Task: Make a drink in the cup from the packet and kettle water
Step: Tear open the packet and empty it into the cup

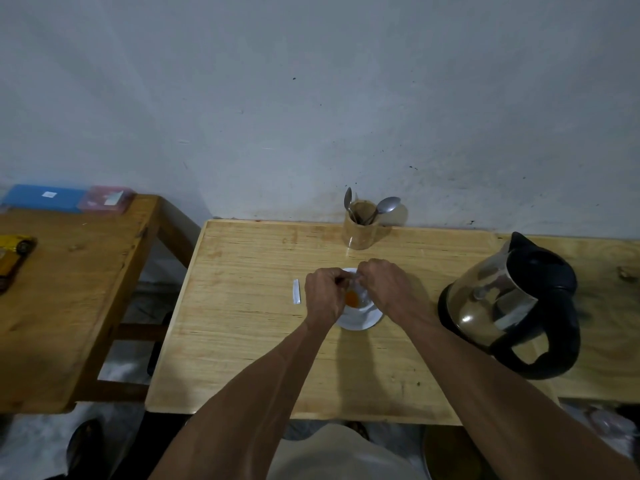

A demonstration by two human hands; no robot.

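A white cup [360, 297] stands on a white saucer [363, 322] in the middle of the light wooden table [242, 341]. Orange powder [351, 298] lies in the cup's bottom. Both hands hover over the cup's rim: my left hand [323, 294] on its left, my right hand [384, 284] on its right. Their fingertips pinch a small packet [349, 279] between them, mostly hidden by the fingers. A torn white strip [296, 292] lies on the table left of my left hand. The steel kettle [509, 306] with its black handle stands at the right.
A wooden holder [360, 226] with spoons stands at the table's back edge against the wall. A second, darker table [69, 289] at the left carries a blue box [45, 197], a pink box [105, 199] and a yellow toy car [14, 252].
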